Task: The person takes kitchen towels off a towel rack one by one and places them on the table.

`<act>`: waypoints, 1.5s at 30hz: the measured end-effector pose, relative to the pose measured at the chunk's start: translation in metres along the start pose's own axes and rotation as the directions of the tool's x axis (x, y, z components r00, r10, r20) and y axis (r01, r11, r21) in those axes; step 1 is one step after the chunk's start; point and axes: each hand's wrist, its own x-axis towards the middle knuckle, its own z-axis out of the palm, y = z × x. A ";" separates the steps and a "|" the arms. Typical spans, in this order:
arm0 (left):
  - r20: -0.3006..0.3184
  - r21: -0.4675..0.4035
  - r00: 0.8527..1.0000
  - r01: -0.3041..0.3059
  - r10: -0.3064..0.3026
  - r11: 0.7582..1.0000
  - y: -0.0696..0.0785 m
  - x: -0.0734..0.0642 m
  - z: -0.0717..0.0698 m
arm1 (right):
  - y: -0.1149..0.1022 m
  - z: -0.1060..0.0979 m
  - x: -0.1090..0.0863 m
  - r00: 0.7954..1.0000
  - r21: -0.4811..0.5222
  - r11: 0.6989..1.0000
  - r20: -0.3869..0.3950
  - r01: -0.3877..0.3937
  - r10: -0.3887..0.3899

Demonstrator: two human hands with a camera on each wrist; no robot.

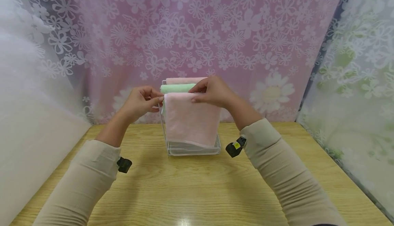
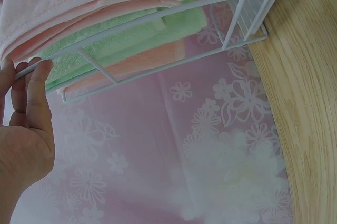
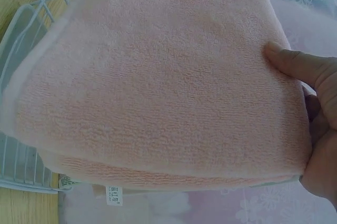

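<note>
A pink towel [image 1: 192, 121] hangs folded over the front of a white wire rack [image 1: 194, 152]. Behind it are a green towel [image 1: 176, 88] and another pink towel [image 1: 184, 80]. My left hand [image 1: 136, 104] is at the front towel's upper left corner; in the left wrist view its thumb and fingers pinch the rack's side wire [image 2: 124, 26] close to the towel. On the other side, my right hand [image 1: 215, 92] grips the front towel's top edge, thumb in front and fingers behind. A white label [image 3: 114, 195] shows below the towel in the right wrist view.
The rack stands on a wood-grain table [image 1: 191, 188] near its back edge. Just behind hangs a pink flowered curtain [image 1: 197, 34]. A white sheet [image 1: 34, 99] borders the left side, a flowered sheet [image 1: 360, 92] the right.
</note>
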 end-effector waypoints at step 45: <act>0.007 -0.007 1.000 0.000 0.000 1.000 -0.001 0.001 0.000 | -0.012 -0.016 -0.036 0.963 0.112 0.972 -0.199 0.208 -0.183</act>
